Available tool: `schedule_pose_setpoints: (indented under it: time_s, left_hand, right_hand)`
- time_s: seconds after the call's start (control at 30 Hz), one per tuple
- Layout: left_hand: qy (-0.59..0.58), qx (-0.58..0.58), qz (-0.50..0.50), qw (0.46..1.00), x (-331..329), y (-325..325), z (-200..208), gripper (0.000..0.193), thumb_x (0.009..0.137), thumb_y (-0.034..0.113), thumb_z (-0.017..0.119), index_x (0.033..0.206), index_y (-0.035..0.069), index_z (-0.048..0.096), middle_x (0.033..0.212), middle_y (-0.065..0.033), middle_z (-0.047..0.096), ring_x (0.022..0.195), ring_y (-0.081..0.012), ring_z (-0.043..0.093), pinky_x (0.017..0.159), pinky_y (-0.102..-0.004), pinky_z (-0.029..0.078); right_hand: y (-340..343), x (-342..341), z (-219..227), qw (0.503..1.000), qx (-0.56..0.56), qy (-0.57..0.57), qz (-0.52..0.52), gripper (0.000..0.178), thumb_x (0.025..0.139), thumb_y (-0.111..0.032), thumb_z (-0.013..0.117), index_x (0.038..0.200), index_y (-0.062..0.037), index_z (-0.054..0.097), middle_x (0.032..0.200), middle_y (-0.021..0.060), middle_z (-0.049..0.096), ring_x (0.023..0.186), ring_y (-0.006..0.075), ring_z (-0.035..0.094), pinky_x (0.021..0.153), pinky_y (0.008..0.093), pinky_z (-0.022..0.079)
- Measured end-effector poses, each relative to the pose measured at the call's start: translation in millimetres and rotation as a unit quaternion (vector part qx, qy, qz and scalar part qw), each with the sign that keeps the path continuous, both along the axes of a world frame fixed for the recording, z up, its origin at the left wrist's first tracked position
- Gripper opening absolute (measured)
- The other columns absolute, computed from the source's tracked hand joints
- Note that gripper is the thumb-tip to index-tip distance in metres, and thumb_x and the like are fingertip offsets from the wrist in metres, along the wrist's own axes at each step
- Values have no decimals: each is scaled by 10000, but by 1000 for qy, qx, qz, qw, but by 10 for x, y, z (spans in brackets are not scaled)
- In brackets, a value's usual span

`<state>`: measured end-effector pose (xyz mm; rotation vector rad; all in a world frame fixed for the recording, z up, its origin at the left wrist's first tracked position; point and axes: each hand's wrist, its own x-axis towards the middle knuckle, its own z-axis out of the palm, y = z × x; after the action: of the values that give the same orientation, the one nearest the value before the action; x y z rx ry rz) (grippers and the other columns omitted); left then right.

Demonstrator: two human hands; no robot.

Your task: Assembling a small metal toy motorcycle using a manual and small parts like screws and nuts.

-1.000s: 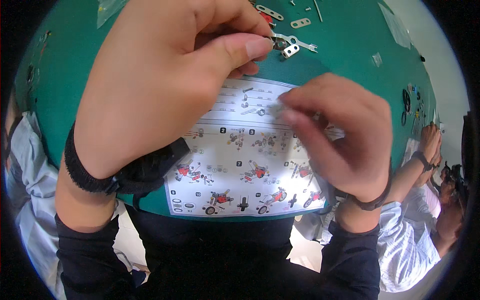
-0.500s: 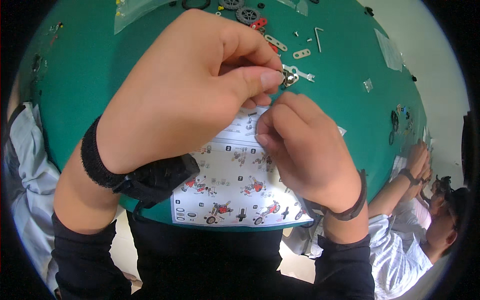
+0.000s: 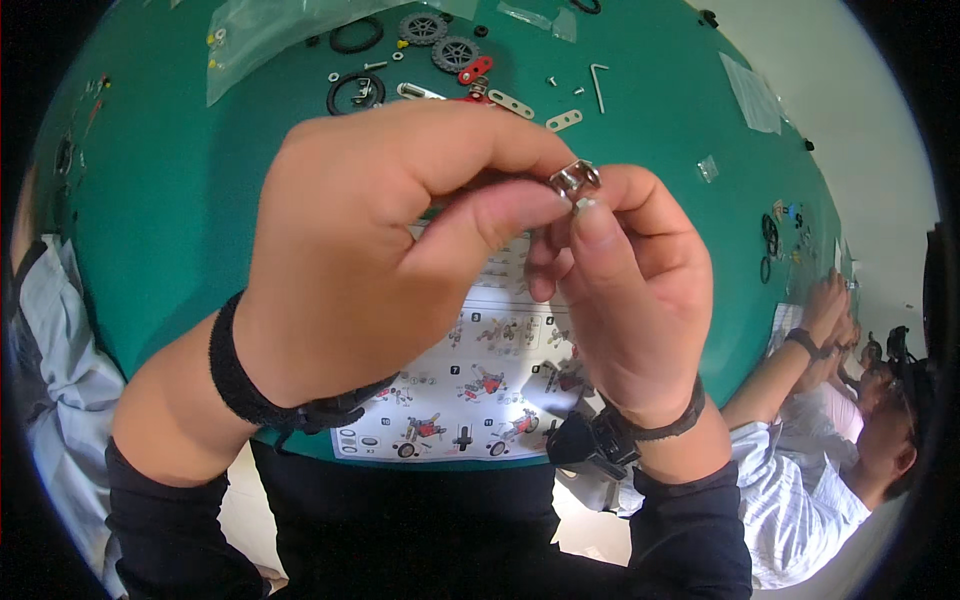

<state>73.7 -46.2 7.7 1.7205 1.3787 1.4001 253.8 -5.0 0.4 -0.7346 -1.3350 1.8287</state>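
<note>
Between thumb and forefinger, my left hand [image 3: 350, 230] pinches a small shiny metal bracket [image 3: 575, 178] with bent sides. My right hand [image 3: 640, 275] is closed beside it, thumb and forefinger at the bracket's lower right edge. A small pale piece [image 3: 583, 203], too small to name, shows at the right thumb's tip. Beneath both hands lies a printed instruction sheet [image 3: 430, 385] with assembly drawings, partly covered by them.
Beyond my hands on the green table [image 3: 170, 200] lie grey spoked wheels [image 3: 456, 54], black rubber rings [image 3: 357, 36], a red link plate [image 3: 476, 70], beige link plates [image 3: 565, 121], and a hex key [image 3: 598, 88]. A plastic bag [image 3: 270, 38] lies far left. Another person [image 3: 800, 470] sits at right.
My right hand has turned and come up against the bracket in my left fingers. My left hand has lowered, and the view has shifted. The small wrench seen earlier no longer shows.
</note>
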Motion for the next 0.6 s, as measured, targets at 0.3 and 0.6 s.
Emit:
schedule_pose_setpoints:
  time_s: [0.3, 0.6]
  left_hand:
    - [52, 108, 0, 993, -7, 34, -82, 225, 810, -57, 721, 1033, -31, 717, 985, -168, 740, 866, -270, 727, 789, -321, 561]
    - [34, 86, -49, 995, -48, 14, -66, 266, 811, -57, 703, 1077, -45, 713, 1051, -211, 735, 943, -303, 736, 854, -350, 565]
  right_hand:
    - [-11, -68, 32, 992, -108, 60, -28, 162, 990, -93, 634, 1116, -1, 587, 950, 55, 642, 812, 97, 603, 694, 238, 512]
    - [2, -18, -35, 998, -43, 52, 6, 184, 1027, -174, 566, 1133, -25, 547, 1016, 92, 655, 850, 174, 627, 698, 306, 501]
